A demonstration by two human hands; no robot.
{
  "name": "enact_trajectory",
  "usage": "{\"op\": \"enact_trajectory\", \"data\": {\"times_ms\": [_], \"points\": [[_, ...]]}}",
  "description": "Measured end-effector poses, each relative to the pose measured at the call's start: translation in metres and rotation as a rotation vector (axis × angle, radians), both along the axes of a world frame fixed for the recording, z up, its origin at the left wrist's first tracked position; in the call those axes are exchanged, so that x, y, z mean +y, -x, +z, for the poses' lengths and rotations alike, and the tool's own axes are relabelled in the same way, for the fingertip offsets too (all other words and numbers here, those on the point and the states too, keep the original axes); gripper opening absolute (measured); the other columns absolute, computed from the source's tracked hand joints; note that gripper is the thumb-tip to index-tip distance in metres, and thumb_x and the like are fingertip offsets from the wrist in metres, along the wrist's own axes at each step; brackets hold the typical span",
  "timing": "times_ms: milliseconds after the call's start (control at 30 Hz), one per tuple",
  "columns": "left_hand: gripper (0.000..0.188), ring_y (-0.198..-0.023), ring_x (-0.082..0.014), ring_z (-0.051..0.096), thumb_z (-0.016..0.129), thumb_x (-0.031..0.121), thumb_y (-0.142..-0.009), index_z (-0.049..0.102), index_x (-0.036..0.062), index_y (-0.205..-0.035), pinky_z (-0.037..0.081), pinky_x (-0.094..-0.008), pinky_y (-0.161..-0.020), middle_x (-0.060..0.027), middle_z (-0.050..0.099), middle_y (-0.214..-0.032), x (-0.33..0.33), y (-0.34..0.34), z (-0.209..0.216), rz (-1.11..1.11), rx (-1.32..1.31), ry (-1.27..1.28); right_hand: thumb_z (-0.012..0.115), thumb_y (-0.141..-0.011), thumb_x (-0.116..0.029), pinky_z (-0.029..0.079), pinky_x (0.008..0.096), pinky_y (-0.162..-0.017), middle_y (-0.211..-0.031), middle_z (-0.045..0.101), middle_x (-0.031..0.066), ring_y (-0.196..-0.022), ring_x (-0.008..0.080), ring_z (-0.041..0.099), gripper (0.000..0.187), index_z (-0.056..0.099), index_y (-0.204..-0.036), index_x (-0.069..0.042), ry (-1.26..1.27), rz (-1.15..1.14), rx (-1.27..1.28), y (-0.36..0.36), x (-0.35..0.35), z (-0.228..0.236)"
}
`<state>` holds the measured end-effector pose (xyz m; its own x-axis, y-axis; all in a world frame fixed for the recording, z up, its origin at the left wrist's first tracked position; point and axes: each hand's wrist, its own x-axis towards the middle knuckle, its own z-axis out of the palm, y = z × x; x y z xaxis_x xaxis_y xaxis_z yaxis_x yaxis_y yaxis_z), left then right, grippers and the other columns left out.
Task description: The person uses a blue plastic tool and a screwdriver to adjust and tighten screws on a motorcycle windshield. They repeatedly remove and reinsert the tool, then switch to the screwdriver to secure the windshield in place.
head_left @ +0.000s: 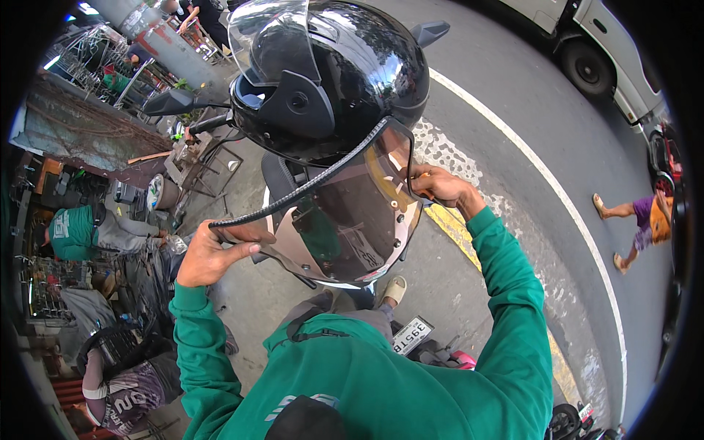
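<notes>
A brown-tinted, see-through helmet visor (pixel 345 213) with a dark ribbed trim along its upper edge spans the space between my hands. My left hand (pixel 209 257) pinches its left end, thumb across the corner. At the right end my right hand (pixel 449 187) is closed on the visor's edge, with something small and orange showing at the fingers. Just beyond is a glossy black helmet (pixel 367 66), its clear face shield (pixel 253 40) raised. The helmet sits above a motorcycle, whose mirror (pixel 169 103) sticks out to the left. What lies under the visor is only partly visible.
To the left, a person in a green shirt (pixel 73 233) bends among tools and parts; another person (pixel 132 389) is lower left. A road with a white line (pixel 543 161) runs along the right, with a truck (pixel 587 66) and a walking person (pixel 649 220). A parked motorcycle's plate (pixel 413 334) shows behind me.
</notes>
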<state>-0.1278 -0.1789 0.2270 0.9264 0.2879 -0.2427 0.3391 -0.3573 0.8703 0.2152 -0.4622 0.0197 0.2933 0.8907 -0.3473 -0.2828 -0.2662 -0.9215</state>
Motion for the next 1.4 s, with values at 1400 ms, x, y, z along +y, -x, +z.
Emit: {"op": "enact_trajectory", "data": {"times_ms": [1400], "points": [[0.021,-0.097,-0.0257,0.074,0.085,0.008,-0.085,0.072,-0.0021,-0.100,0.057,-0.0373,-0.090,-0.0151,0.075,-0.104,0.041,0.000,-0.041,-0.055,-0.135,0.025,0.055,-0.110,-0.002,0.066,0.0364,-0.092,-0.107,0.063,0.0121,-0.101,0.0248,0.074,0.016,0.062,-0.121,0.006,-0.206,-1.253,0.116,0.231,-0.094,-0.091]]}}
